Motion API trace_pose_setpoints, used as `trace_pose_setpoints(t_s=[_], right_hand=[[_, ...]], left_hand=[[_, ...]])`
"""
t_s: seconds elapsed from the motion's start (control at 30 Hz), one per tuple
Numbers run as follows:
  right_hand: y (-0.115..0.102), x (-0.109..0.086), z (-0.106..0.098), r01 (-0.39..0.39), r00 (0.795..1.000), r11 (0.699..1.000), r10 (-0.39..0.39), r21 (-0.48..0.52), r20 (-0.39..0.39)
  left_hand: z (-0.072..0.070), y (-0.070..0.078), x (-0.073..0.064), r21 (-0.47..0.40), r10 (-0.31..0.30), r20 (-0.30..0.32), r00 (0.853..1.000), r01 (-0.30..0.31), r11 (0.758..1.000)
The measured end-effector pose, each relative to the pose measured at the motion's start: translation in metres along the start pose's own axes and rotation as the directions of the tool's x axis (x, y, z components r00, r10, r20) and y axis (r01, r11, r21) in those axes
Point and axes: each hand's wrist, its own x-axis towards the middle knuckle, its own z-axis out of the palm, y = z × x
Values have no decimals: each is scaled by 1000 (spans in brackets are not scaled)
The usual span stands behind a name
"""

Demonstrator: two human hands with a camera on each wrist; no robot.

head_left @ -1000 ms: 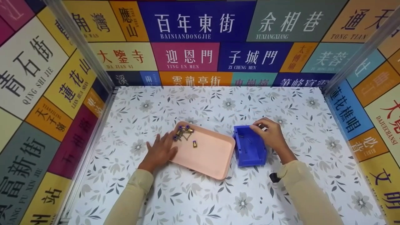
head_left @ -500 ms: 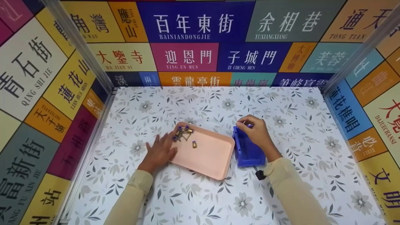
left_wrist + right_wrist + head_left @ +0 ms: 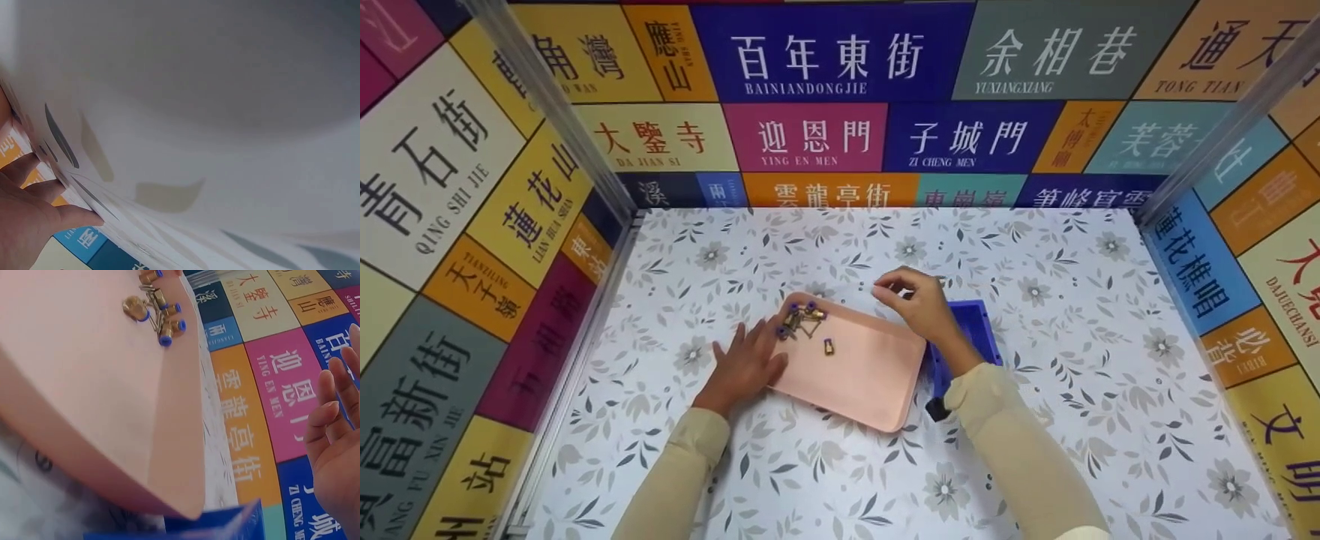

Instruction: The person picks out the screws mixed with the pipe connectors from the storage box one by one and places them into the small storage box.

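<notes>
In the head view my left hand point(image 3: 742, 367) lies spread at the left edge of the pink tray point(image 3: 862, 367), fingers against its rim. The left wrist view shows part of that hand point(image 3: 28, 214) and the patterned tabletop. Brass push-in fittings with blue collars point(image 3: 173, 309) lie with slim metal screws in the tray's far left corner. One fitting point(image 3: 829, 346) sits apart from them. Above the tray's far right side hovers my right hand point(image 3: 919, 300), fingers loosely bent. No object shows in it. A blue plastic bin point(image 3: 979, 330) stands behind that forearm, partly covered.
The bin stands close against the tray's right side. White floral paper point(image 3: 780, 480) covers the table. Colourful sign-patterned panels point(image 3: 810, 135) rise at the back and both sides. A small black piece point(image 3: 936, 409) hangs by the right sleeve point(image 3: 997, 420).
My right hand has travelled left from over the blue bin to above the tray's right side. The left hand, tray and fittings stay where they were.
</notes>
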Motion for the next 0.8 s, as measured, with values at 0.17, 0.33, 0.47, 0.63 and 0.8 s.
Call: trace_pose_setpoints(t_s=[0.17,0.33,0.47,0.63,0.8], right_hand=[[2,6,19,8,999,1000,-8,-6,35],[10,7,37,-10,998,1000,11,-17,65],[18,7,51,-36,995,999,37,-10,91],[24,7,67,-42,994,999,42,-2,104],[37,10,80,-12,992,1000,14,-22,124]], left_hand=[[-1,-2,-1,-4,26,-24,999,-26,1000],[0,-3,-2,-5,33,-29,999,-33,999],[0,-3,-2,-12,23,-23,999,-24,1000],[0,-3,-2,-2,27,-24,999,-27,1000],[0,-2,-1,10,34,-28,999,-33,999]])
